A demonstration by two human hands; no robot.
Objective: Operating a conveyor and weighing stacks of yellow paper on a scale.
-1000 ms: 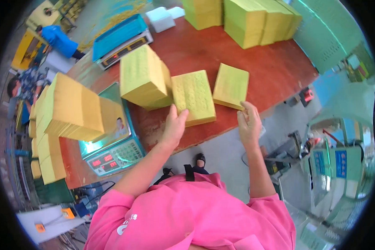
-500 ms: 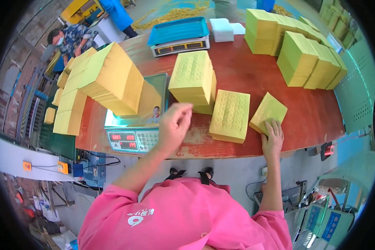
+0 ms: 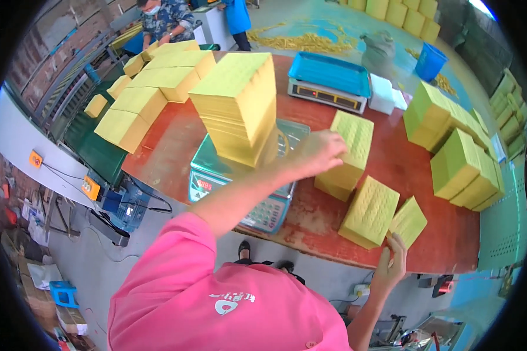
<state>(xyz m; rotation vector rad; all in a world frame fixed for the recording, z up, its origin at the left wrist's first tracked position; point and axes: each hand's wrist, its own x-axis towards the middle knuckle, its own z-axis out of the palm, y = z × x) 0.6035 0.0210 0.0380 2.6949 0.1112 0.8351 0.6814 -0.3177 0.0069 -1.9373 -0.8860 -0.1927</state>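
Yellow paper stack point(image 3: 346, 153) under open left hand point(image 3: 316, 153); right hand point(image 3: 394, 262) pinches thin bundle point(image 3: 408, 222)

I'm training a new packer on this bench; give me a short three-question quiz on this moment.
1. True or false: the tall yellow stack stands on the green scale.
2. What does the right hand touch? A) the thin yellow wad at the table's front edge B) the blue scale C) the blue bin
3. Which hand reaches toward the upright yellow block right of the green scale?

Key: 1 true. 2 A. 3 the left hand, which is at the block's left side; whether it grips it cannot be told.
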